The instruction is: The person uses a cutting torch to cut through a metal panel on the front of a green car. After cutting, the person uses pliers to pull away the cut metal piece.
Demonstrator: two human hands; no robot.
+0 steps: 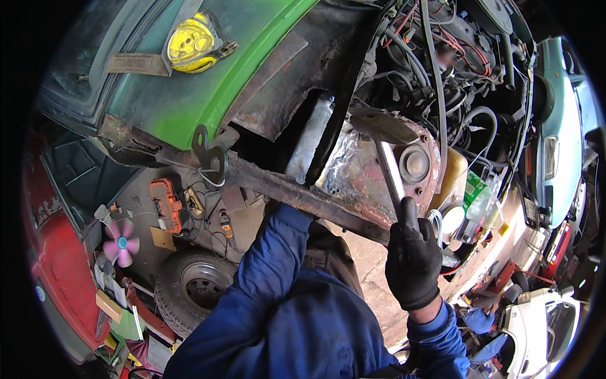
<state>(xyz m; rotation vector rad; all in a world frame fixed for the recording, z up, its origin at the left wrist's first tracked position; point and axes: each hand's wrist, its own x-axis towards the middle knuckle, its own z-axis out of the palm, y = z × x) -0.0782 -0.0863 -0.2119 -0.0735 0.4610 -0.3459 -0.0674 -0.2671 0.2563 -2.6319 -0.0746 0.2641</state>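
In a black glove, my right hand point(413, 259) is closed round the handle of a hammer point(391, 174). Its dark head is raised in front of the car's rusty, red-and-bare-metal strut tower point(360, 174), beside the round strut mount point(415, 163). Whether the head touches the metal I cannot tell. My left arm, in a blue sleeve point(278, 230), reaches under the rusty fender rail point(284, 189), which hides the hand. Beyond that rail lies a bare silvery metal strip point(310, 139) beside a dark opening in the inner fender.
A yellow tape measure point(192, 43) rests on the green body panel point(252, 44). Engine hoses and wires point(442, 57) fill the bay. On the floor are a wheel point(202, 287), an orange case point(166, 205) and a pink fan point(120, 243). Another person point(480, 319) is near a white car.
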